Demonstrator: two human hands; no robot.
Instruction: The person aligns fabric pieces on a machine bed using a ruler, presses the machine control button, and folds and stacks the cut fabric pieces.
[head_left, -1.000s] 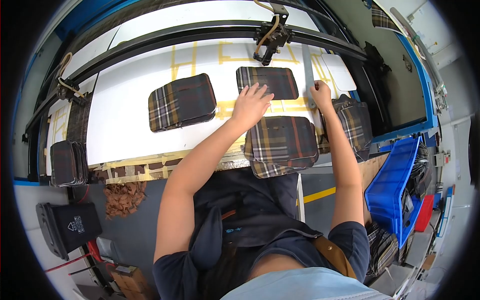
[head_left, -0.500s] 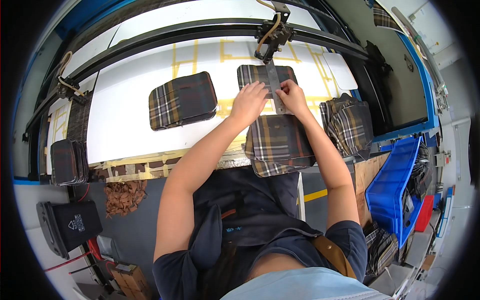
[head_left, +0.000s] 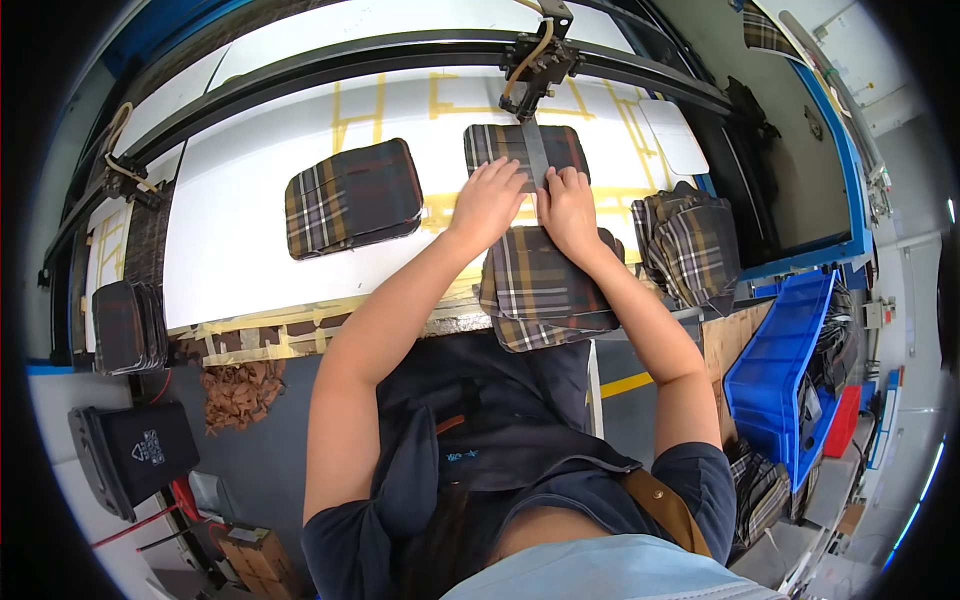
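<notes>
A plaid fabric piece [head_left: 482, 142] with rounded corners lies on the white work surface, and a metal ruler [head_left: 535, 150] crosses it lengthwise. My left hand [head_left: 490, 203] rests flat on the piece's left side, its fingertips beside the ruler. On the other side, my right hand [head_left: 568, 214] presses down with its fingers over the piece's near right edge and covers the ruler's near end. Just below that hand sits a pile of plaid pieces [head_left: 545, 285]. Another plaid stack [head_left: 355, 198] lies to the left on the white surface.
Above the ruler hangs a black machine head [head_left: 540, 70] on a dark rail [head_left: 390, 60]. More plaid pieces stand in piles at right [head_left: 688, 245] and far left [head_left: 130, 325]. A blue bin [head_left: 775, 350] is at the lower right, a black bin [head_left: 135, 450] at the lower left.
My right hand has shifted from pinching at the ruler's right side to lying with fingers down over its near end. My left hand stays on the piece. The whole view has shifted slightly.
</notes>
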